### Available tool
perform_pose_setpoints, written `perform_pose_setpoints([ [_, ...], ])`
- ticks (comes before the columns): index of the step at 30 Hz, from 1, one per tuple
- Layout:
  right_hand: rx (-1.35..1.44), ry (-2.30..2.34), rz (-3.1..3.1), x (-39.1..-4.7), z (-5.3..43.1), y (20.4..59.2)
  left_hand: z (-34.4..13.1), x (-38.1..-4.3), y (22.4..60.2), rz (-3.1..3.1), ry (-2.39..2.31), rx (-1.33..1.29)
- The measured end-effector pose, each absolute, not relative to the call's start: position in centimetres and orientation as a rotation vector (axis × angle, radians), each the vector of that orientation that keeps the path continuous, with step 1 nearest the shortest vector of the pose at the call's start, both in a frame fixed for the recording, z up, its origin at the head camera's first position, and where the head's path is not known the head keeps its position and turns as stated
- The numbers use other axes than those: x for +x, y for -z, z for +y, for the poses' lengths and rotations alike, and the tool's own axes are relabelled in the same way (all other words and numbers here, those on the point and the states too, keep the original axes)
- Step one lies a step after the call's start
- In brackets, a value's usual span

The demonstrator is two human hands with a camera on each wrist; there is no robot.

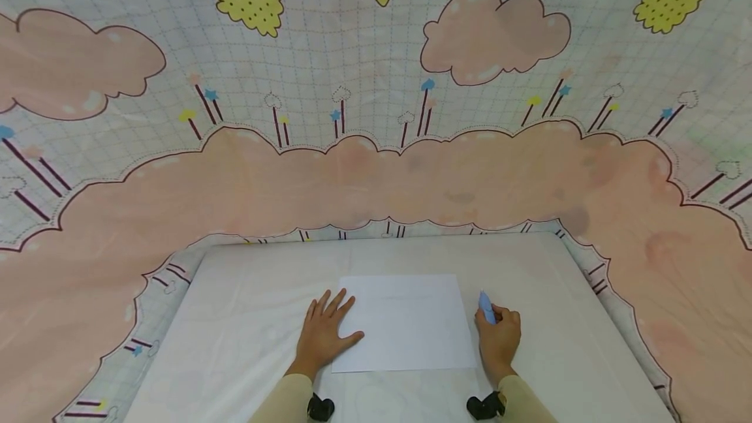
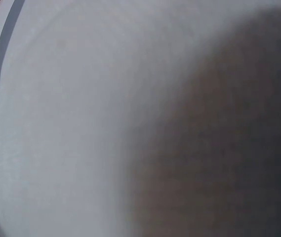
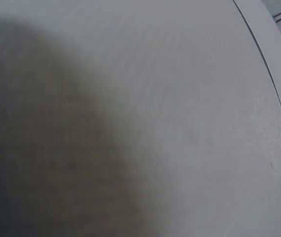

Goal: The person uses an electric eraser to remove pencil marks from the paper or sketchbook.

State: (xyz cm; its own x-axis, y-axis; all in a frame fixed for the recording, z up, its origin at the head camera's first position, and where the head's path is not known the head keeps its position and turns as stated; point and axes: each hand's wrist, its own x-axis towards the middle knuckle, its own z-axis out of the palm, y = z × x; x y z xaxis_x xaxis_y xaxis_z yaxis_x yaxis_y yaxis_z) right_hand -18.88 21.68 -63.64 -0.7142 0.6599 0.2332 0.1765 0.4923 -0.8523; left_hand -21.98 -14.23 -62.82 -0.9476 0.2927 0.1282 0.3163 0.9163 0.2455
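A blank white sheet of paper (image 1: 405, 328) lies flat on the white tabletop in the head view. My left hand (image 1: 324, 338) rests at its left edge with fingers spread, the thumb and fingertips over the paper. Just off the right edge of the sheet, my right hand (image 1: 499, 341) grips a small light-blue object with a pointed end (image 1: 486, 307). Its tip points away from me, and the lower part is hidden in the fingers; I cannot tell its exact kind. Large dark blurs fill much of both wrist views, where neither the paper nor the blue object shows.
The white tabletop (image 1: 252, 305) extends around the paper on all sides. Behind and beside it hangs or lies a patterned cloth (image 1: 376, 181) with clouds and stars. A dark heart-shaped piece sits at each sleeve cuff, left (image 1: 320, 407) and right (image 1: 485, 405).
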Motion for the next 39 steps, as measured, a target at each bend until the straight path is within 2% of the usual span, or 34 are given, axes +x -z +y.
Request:
perform_pose_setpoints([
  [39, -0.677, -1.124, -2.301, -17.99, 22.44, 63.9, -13.68, -21.22, 62.65, -2.998, 0.405, -0.496],
])
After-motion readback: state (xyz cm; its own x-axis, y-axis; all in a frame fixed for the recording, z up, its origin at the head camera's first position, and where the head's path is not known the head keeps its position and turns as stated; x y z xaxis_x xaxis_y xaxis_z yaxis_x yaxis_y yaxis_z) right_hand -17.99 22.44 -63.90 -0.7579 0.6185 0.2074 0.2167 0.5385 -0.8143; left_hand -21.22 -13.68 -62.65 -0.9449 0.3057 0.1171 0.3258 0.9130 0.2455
